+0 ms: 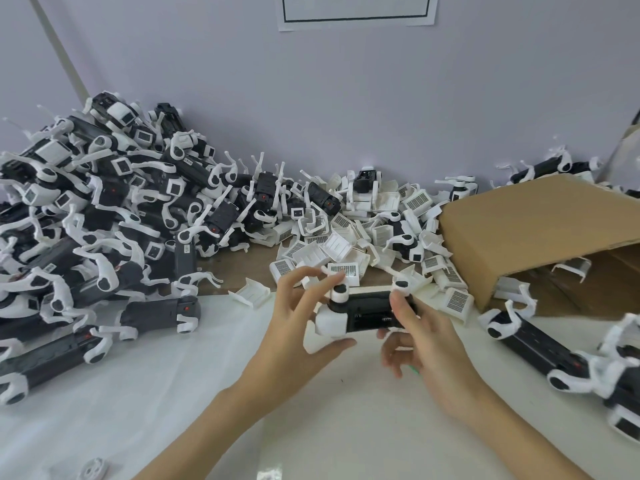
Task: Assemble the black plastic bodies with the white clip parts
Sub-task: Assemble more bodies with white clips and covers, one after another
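A person's left hand (304,317) and right hand (419,337) together held a black plastic body (370,311) above the white bench (242,393), fingers curled around its ends. Loose white clip parts (343,244) lay just behind, between a heap of assembled units (86,220) and a cardboard box (540,233).

We are at a small assembly workshop or factory station. A worktop (242,393) covered in white sheeting runs up against a plain pale wall. On our left a large heap of finished black-and-white units (86,216) is piled high against that wall. At the back a loose scatter of white clip parts (349,244) spreads across the surface. On our right an open cardboard box (533,233) lies on its side. A printed notice (356,10) hangs on the wall above.
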